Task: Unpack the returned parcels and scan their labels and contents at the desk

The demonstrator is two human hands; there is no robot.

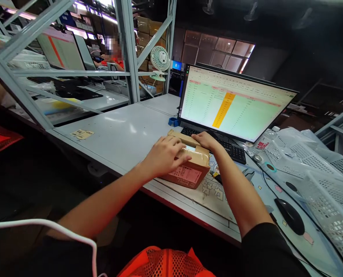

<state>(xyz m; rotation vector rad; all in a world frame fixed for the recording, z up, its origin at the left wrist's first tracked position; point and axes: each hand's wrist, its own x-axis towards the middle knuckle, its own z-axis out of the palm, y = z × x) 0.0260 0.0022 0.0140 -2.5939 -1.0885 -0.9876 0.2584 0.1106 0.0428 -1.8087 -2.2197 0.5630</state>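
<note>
A brown cardboard box (188, 177) lies on the glossy white worktop (122, 127), longer left to right — bare left hand (165, 154) spread over its left end, bare right hand (205, 139) at its far edge, grip unclear.

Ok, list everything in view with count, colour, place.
Near desk: one, white, middle
Cardboard box: one, brown, desk's near edge
Near monitor: one, black frame, behind the box
Keyboard: one, black, under that monitor
Mouse: one, black, right
Ring: one, blue, left of keyboard
Baskets: several, white, far right
Bottle: one, clear, by the baskets
Rack: at least one, grey, left
Fan: one, pale green, at the rack
Stacked boxes: several, brown, behind the fan
Far screens: at least two, pale and blue, background
Co-worker: at least one, orange clothing, left
Cable: one, white, lower left
Vest: one, orange, bottom
Left grip: one, bare, on the box
Right grip: one, bare, on the box
</note>
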